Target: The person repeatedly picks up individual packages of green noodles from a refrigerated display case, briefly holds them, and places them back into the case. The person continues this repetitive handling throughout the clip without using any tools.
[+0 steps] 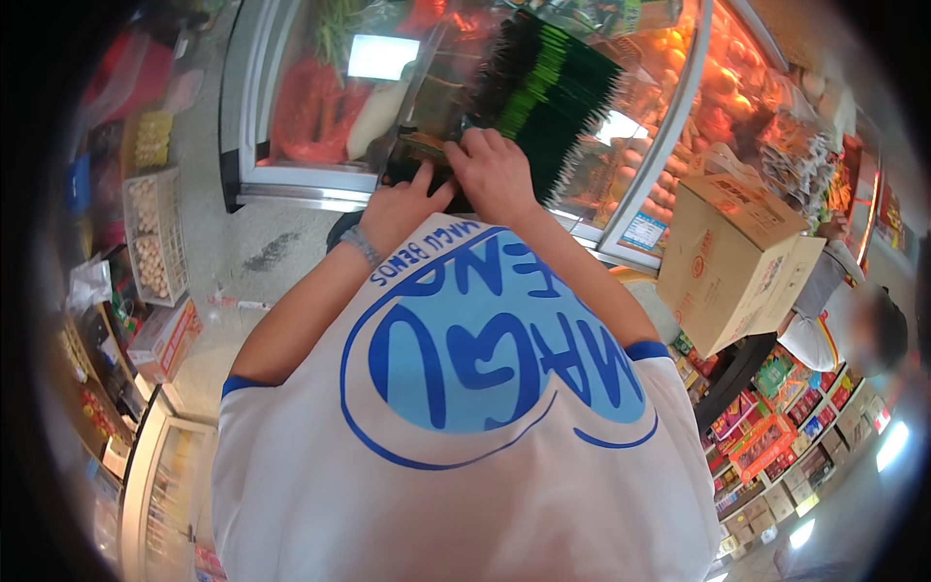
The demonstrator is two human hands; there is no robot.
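Note:
On the glass top of a display case (349,183) lies a fanned stack of dark green and black packets (556,94) with saw-toothed edges. My right hand (498,174) is at the stack's near left corner, its thumb and fingertips pinching the edge of a dark packet (420,145). Close beside it, my left hand (407,207) rests over the near part of that packet, with index and middle fingers spread. The left palm and thumb hide what lies under them, so its grip is unclear. A grey band circles my left wrist.
Under the glass are a red bag of vegetables (313,109) and a white radish (380,116). Cardboard boxes (727,254) stand at the right, with a person (825,313) beyond. At the left are a crate of eggs (155,233) and a carton (164,342) on the floor.

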